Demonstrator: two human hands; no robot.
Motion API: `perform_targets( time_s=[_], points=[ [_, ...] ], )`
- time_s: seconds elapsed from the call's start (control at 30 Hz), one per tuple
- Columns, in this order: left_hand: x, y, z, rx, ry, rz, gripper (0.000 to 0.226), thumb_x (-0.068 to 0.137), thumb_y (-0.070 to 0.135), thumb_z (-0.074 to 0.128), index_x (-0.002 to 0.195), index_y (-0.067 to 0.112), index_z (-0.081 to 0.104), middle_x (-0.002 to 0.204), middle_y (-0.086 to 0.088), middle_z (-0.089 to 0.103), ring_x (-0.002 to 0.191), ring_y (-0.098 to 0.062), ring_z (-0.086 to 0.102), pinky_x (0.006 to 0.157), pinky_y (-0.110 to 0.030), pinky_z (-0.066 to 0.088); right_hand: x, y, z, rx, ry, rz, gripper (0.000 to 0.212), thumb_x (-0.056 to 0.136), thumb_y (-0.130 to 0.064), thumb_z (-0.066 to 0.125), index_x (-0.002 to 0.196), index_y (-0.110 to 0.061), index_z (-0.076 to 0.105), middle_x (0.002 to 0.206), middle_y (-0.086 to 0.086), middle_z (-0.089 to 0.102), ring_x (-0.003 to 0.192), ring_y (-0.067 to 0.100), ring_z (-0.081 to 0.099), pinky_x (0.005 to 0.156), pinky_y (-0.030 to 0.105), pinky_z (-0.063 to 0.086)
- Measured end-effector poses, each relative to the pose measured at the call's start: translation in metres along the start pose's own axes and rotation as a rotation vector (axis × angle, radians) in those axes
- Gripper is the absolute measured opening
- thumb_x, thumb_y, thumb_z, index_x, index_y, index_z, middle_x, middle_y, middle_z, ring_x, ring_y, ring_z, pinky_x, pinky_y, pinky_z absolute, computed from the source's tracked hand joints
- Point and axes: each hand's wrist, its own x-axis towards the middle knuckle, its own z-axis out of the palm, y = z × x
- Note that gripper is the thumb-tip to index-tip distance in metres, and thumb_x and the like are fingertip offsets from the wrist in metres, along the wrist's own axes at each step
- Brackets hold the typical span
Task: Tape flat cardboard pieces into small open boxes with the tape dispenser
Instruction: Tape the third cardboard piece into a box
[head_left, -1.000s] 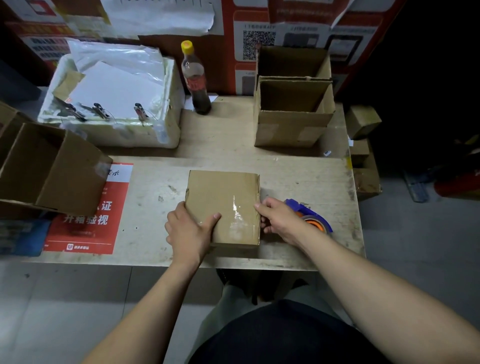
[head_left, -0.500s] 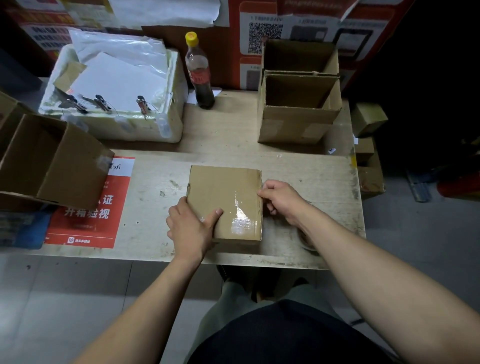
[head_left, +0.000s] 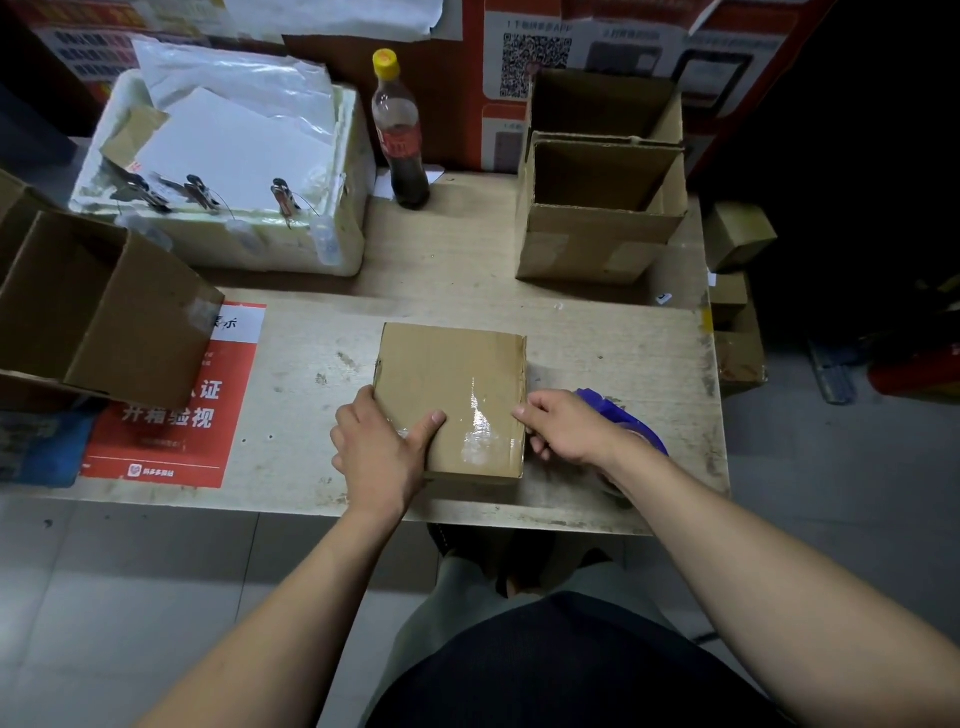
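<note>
The matt brown corrugated cardboard box (head_left: 451, 395) bore a glossy clear tape strip (head_left: 480, 421). The pale wooden table (head_left: 613, 358) looked rough and scuffed. The blue tape dispenser (head_left: 626, 421) looked plastic.

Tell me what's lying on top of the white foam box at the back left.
On the white foam box lie white paper sheets, crumpled clear plastic and a brown cardboard scrap. Three metal clips sit along its front edge. The box's inside is covered and cannot be seen.
</note>
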Motion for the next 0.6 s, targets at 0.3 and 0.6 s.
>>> perform_targets(
  time_s=[0.3, 0.6],
  points=[
    [0.000, 0.000, 0.001, 0.001, -0.001, -0.004, 0.093, 0.077, 0.064, 0.077, 0.146, 0.014, 0.040, 0.137, -0.013, 0.044, 0.130, -0.039, 0.039, 0.101, -0.058, 0.037, -0.012, -0.001, 0.000, 0.223, -0.036, 0.070, 0.024, 0.105, -0.021, 0.056, 0.085, -0.011, 0.049, 0.066, 0.007, 0.052, 0.050, 0.010, 0.051, 0.049, 0.022, 0.045],
    [0.000, 0.000, 0.000, -0.001, -0.005, -0.006, 0.093, 0.077, 0.065, 0.077, 0.146, 0.015, 0.040, 0.137, -0.012, 0.044, 0.130, -0.038, 0.039, 0.102, -0.057, 0.036, 0.005, -0.008, -0.012, 0.208, 0.006, 0.046, 0.025, 0.103, -0.021, 0.058, 0.079, -0.014, 0.052, 0.058, 0.001, 0.050, 0.049, 0.012, 0.049, 0.047, 0.027, 0.042]
  ],
)
